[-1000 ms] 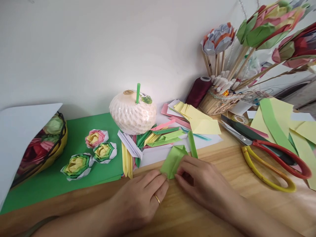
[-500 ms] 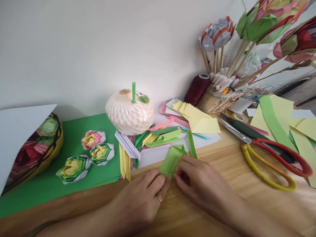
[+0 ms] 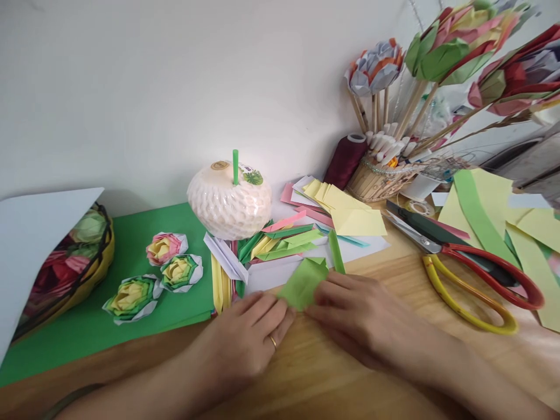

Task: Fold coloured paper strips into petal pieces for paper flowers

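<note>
A small light-green sheet of paper [image 3: 301, 284] lies on the wooden table between my hands, with a folded corner at its upper right. My left hand [image 3: 256, 326], with a ring on one finger, grips the paper's lower left edge with its fingers drawn together. On the other side, my right hand [image 3: 354, 309] holds the right edge, its fingers curled and slightly blurred. Just beyond the paper are folded strips in green, yellow and pink [image 3: 286, 242]. A folded green strip [image 3: 336, 252] lies right behind my right hand.
Scissors [image 3: 472, 268] with red and yellow handles lie at right beside paper sheets [image 3: 481, 204]. Three paper flowers [image 3: 181, 271] sit on a green sheet [image 3: 131, 227] at left, near a basket [image 3: 107, 248]. A wrapped coconut [image 3: 230, 204] with a straw stands behind.
The green paper's creased front now shows as a flatter face. My right hand has shifted slightly along its right edge, and the view has moved a little.
</note>
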Tool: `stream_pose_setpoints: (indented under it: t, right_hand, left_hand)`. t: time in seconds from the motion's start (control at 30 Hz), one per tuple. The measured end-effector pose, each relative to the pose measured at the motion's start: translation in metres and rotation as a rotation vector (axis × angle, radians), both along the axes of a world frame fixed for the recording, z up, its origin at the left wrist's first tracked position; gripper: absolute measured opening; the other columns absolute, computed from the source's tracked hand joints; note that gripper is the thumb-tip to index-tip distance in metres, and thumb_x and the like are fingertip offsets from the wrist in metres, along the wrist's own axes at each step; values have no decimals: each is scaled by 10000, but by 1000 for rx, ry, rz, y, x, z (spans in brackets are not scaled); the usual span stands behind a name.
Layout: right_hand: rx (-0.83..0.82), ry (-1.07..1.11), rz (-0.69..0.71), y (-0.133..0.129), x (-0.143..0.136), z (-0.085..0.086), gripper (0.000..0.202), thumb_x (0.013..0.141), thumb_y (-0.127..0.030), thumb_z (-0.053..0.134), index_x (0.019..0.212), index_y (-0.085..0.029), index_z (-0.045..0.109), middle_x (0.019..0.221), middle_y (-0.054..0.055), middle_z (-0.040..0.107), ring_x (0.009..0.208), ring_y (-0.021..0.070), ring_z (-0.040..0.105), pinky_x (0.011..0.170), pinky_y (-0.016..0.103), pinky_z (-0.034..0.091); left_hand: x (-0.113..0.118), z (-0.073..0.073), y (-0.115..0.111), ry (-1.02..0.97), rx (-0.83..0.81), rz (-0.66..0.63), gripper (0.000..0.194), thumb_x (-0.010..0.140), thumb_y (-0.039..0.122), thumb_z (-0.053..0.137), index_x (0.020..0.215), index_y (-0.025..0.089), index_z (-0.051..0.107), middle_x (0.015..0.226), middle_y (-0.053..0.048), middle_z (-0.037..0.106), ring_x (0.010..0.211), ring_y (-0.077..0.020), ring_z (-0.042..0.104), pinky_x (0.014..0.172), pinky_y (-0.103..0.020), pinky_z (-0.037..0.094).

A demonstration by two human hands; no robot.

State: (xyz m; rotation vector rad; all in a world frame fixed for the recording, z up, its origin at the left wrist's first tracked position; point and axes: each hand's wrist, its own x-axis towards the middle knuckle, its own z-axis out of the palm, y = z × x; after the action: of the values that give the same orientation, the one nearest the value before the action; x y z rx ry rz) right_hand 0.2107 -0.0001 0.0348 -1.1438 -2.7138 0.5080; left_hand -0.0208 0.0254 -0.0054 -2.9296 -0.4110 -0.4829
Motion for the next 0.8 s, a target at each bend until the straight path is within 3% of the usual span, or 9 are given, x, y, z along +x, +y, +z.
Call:
stream_pose_setpoints:
  t: [0.13, 0.23, 0.3, 0.43, 0.53, 0.8]
  right_hand:
    - [-38, 27, 41, -7, -8, 1, 175, 894, -172, 440, 938, -181, 609, 839, 61, 579, 801, 201, 460, 690, 340, 371]
    - [-61, 46, 20, -10, -15, -1, 200, 892, -196, 478, 1053, -184, 597, 897, 58, 583, 825, 201, 468, 717, 341, 386]
    - [-58, 81, -10, -10, -16, -3, 162, 906, -217, 487, 997, -191, 618, 872, 49, 584, 812, 192, 486, 707, 326, 396]
    - [23, 235, -263, -6, -11, -12, 208, 945, -201, 434, 964, -192, 640, 846, 47, 599, 778, 166, 541, 681, 288, 426]
    - [18, 249, -445, -3, -9, -20, 144, 908, -201, 505, 956, -193, 640, 854, 45, 617, 755, 160, 577, 655, 266, 451]
    - [-118, 244, -542, 0, -16, -23, 63, 839, -180, 581, 855, -205, 637, 774, 10, 631, 661, 135, 584, 572, 224, 444]
  left_hand:
    - [-2, 3, 2, -16, 51, 73, 346, 960, 75, 291, 1145, 44, 581, 1076, -130, 628, 998, -238, 569, 881, -378, 444]
    - [-1, 5, 1, -116, 47, 33, 325, 970, 72, 308, 1033, 50, 627, 966, -105, 655, 937, -216, 589, 826, -339, 473]
    - [-1, 7, 1, -186, 29, 25, 314, 973, 70, 333, 958, 60, 647, 903, -85, 669, 891, -198, 599, 793, -314, 487]
    - [-2, 8, 5, -179, -6, -22, 318, 983, 78, 331, 1006, 66, 648, 988, -78, 688, 930, -191, 602, 825, -318, 494]
    - [-5, 6, 7, -108, -25, -80, 311, 977, 79, 338, 1104, 58, 620, 1099, -91, 672, 1003, -205, 584, 883, -348, 477]
    - [-8, -3, 3, -24, -55, -48, 324, 947, 97, 369, 1201, 58, 566, 1216, -129, 611, 1113, -280, 513, 921, -450, 459]
